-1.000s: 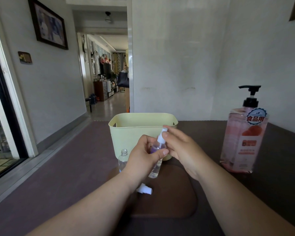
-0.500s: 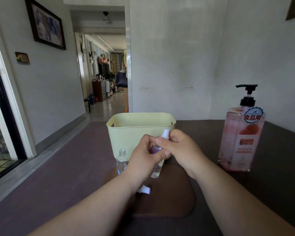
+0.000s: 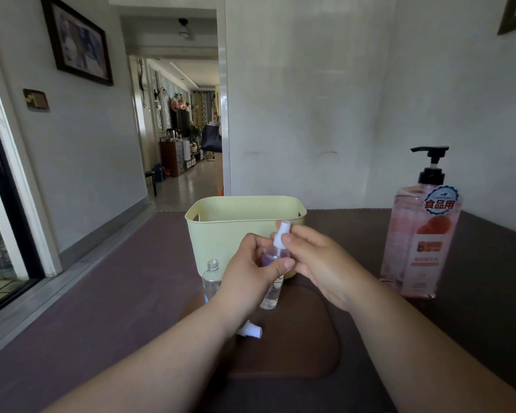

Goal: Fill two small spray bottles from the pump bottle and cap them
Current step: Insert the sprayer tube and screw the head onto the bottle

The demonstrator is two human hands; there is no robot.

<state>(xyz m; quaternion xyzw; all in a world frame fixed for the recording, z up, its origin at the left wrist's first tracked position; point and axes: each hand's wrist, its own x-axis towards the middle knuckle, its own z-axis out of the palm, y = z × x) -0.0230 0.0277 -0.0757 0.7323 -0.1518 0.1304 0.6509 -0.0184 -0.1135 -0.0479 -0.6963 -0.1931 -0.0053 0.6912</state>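
Note:
My left hand grips a small clear spray bottle with a purple label, held above the brown mat. My right hand pinches the white spray cap at the top of that bottle. A second small clear bottle stands uncapped on the mat just left of my left hand. Its white spray cap lies on the mat below my left wrist. The tall pink pump bottle with a black pump stands at the right.
A pale yellow plastic basket stands on the dark table right behind my hands. A white wall runs behind the table. To the left the table edge drops to a hallway floor.
My right hand's fingers have shifted on the white cap, first closing down over it, then lifting so more of it shows. The bottle stays in my left hand.

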